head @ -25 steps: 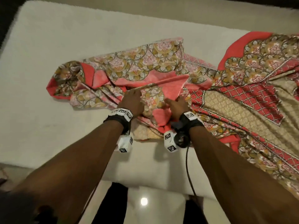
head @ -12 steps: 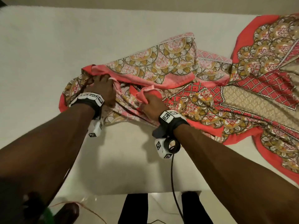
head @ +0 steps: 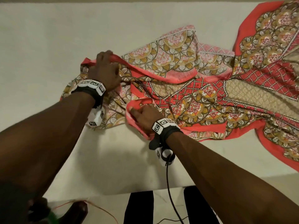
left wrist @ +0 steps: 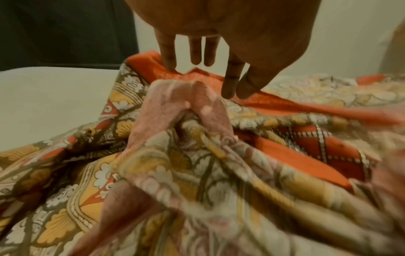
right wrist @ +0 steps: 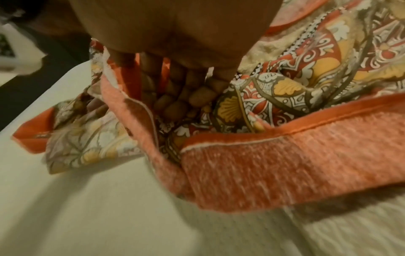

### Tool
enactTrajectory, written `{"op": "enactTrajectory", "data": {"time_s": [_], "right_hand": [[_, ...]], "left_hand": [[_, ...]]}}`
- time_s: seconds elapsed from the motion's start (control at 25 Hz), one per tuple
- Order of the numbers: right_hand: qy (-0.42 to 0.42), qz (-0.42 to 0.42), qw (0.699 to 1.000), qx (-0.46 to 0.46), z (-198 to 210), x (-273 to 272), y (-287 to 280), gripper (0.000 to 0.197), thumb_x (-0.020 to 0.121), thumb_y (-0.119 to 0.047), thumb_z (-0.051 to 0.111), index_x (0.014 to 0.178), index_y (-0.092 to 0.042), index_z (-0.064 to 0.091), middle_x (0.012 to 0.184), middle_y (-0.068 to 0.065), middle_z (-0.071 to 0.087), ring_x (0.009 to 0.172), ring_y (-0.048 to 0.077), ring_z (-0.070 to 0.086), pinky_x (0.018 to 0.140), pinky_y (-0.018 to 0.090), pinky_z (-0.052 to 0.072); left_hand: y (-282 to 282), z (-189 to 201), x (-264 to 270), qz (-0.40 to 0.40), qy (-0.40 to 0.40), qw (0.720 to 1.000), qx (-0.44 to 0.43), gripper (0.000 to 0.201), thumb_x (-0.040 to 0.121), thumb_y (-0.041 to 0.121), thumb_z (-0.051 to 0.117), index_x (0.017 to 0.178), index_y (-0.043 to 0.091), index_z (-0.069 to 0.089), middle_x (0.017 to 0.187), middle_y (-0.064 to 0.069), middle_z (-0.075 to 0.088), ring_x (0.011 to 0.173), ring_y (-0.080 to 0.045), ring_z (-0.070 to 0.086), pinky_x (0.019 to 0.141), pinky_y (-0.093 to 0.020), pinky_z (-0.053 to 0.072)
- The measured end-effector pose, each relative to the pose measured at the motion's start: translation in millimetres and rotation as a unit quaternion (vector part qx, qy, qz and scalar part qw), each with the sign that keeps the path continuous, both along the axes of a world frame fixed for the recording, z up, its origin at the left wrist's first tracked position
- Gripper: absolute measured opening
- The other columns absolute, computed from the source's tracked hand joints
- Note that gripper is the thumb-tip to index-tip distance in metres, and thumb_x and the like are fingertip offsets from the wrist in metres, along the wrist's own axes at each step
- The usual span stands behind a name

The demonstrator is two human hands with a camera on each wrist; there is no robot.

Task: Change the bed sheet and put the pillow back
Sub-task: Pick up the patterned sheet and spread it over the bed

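A red and gold patterned bed sheet [head: 178, 50] lies crumpled across the bare white mattress [head: 48, 38]. My left hand [head: 103, 68] is at the sheet's far left end. In the left wrist view this hand [left wrist: 238, 83] has straight fingers, their tips touching the red border [left wrist: 153, 65]. My right hand [head: 142, 113] is nearer to me, its fingers curled round a fold of the pink-red hem [head: 134, 125]. The right wrist view shows the same hand [right wrist: 175, 97] with its knuckles bent inside the hem [right wrist: 263, 173]. No pillow is in view.
The mattress's near edge [head: 113, 189] runs below my arms, with pale floor beyond it. My legs in black [head: 139, 207] stand against that edge. A black cable [head: 168, 183] hangs from my right wrist. A thin orange wire [head: 103, 209] and a dark object [head: 76, 210] lie on the floor at left.
My hands, close together a second ago, have drawn apart: the left went out along the red border and straightened its fingers, the right pulled the hem toward the near edge. The sheet lies more spread.
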State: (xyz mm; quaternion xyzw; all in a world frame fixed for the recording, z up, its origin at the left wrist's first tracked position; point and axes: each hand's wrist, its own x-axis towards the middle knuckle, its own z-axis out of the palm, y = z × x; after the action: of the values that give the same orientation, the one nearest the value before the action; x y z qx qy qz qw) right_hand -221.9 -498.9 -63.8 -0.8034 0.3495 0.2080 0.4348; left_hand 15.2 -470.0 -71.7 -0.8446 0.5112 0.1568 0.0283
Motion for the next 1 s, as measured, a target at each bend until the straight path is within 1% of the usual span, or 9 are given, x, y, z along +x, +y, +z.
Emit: {"op": "enactTrajectory", "data": {"time_s": [0.12, 0.2, 0.28, 0.4, 0.48, 0.6, 0.8, 0.88, 1.0], "right_hand": [[-0.043, -0.093, 0.987, -0.125, -12.8, 6.6, -26.4, 0.040, 0.099, -0.049, 0.038, 0.092, -0.014, 0.057, 0.091, 0.012, 0.065, 0.080, 0.030, 0.061, 0.069, 0.036, 0.046], [-0.020, -0.123, 0.983, -0.138, -28.0, 0.7, -38.5, 0.037, 0.095, -0.046, 0.045, 0.109, -0.012, 0.052, 0.107, 0.013, 0.060, 0.095, 0.033, 0.058, 0.079, 0.042, 0.049], [0.023, -0.100, 0.989, -0.110, -39.3, -14.7, -43.2, 0.053, 0.088, -0.052, 0.051, 0.123, -0.012, 0.048, 0.123, 0.015, 0.052, 0.113, 0.036, 0.052, 0.092, 0.048, 0.047], [0.053, 0.021, 0.995, -0.077, -52.2, -50.0, -29.8, 0.088, 0.075, -0.066, 0.058, 0.142, -0.015, 0.034, 0.141, 0.013, 0.043, 0.128, 0.036, 0.042, 0.101, 0.054, 0.043], [0.047, 0.080, 0.990, -0.108, -53.3, -72.8, -15.3, 0.080, 0.077, -0.056, 0.062, 0.141, -0.017, 0.035, 0.140, 0.009, 0.044, 0.127, 0.033, 0.044, 0.099, 0.052, 0.044], [-0.014, 0.104, 0.980, -0.168, -42.5, -99.6, -2.9, 0.054, 0.085, -0.039, 0.057, 0.132, -0.017, 0.049, 0.133, 0.008, 0.045, 0.125, 0.032, 0.041, 0.094, 0.048, 0.048], [-0.054, 0.044, 0.986, -0.150, -25.3, -156.0, -4.9, 0.040, 0.083, -0.023, 0.056, 0.121, -0.010, 0.053, 0.128, 0.013, 0.042, 0.119, 0.033, 0.039, 0.091, 0.046, 0.048], [-0.041, 0.006, 0.988, -0.150, -28.3, -184.6, -21.2, 0.034, 0.085, -0.020, 0.055, 0.116, -0.007, 0.054, 0.123, 0.016, 0.046, 0.115, 0.036, 0.043, 0.094, 0.046, 0.045], [-0.024, -0.043, 0.988, -0.146, -38.3, -232.7, -52.2, 0.029, 0.089, -0.021, 0.050, 0.113, -0.005, 0.053, 0.117, 0.017, 0.049, 0.109, 0.037, 0.048, 0.091, 0.047, 0.046]], "left_hand": [[0.7, -13.1, -25.9, -0.092, -0.031, 0.995, 0.002, 0.022, 0.081, 0.035, 0.067, 0.094, 0.019, 0.073, 0.156, -0.013, 0.029, 0.142, -0.040, 0.028, 0.085, -0.057, 0.049], [-5.7, -18.9, -49.7, -0.134, 0.015, 0.991, 0.000, 0.020, 0.085, 0.030, 0.062, 0.098, 0.015, 0.065, 0.133, -0.016, 0.048, 0.125, -0.038, 0.045, 0.076, -0.048, 0.052], [-11.9, -25.6, -75.4, -0.149, 0.119, 0.982, 0.006, 0.011, 0.089, 0.022, 0.056, 0.096, 0.015, 0.057, 0.103, -0.011, 0.057, 0.102, -0.036, 0.057, 0.073, -0.038, 0.048], [-6.6, -36.8, -109.8, -0.141, 0.208, 0.966, 0.063, 0.024, 0.095, 0.036, 0.053, 0.113, 0.021, 0.060, 0.107, -0.011, 0.063, 0.099, -0.033, 0.063, 0.080, -0.036, 0.048], [10.0, -41.2, -133.7, -0.112, 0.209, 0.967, 0.093, 0.044, 0.094, 0.052, 0.050, 0.129, 0.026, 0.054, 0.120, -0.010, 0.054, 0.103, -0.032, 0.060, 0.084, -0.038, 0.049], [44.2, -35.8, -178.7, -0.114, 0.125, 0.980, 0.110, 0.057, 0.085, 0.067, 0.045, 0.134, 0.037, 0.043, 0.123, -0.004, 0.052, 0.107, -0.031, 0.060, 0.081, -0.046, 0.048], [95.5, -15.0, -244.8, -0.016, 0.018, 0.995, 0.100, 0.071, 0.078, 0.043, 0.070, 0.140, 0.028, 0.040, 0.131, -0.011, 0.047, 0.118, -0.035, 0.047, 0.082, -0.055, 0.051], [96.1, -4.3, -274.8, 0.053, -0.014, 0.997, 0.058, 0.069, 0.078, 0.036, 0.069, 0.139, 0.023, 0.042, 0.133, -0.012, 0.043, 0.122, -0.036, 0.042, 0.079, -0.056, 0.050], [76.2, 1.1, -325.6, 0.120, -0.030, 0.992, 0.009, 0.054, 0.081, 0.031, 0.061, 0.129, 0.012, 0.043, 0.121, -0.016, 0.047, 0.112, -0.037, 0.047, 0.068, -0.052, 0.051]]}}
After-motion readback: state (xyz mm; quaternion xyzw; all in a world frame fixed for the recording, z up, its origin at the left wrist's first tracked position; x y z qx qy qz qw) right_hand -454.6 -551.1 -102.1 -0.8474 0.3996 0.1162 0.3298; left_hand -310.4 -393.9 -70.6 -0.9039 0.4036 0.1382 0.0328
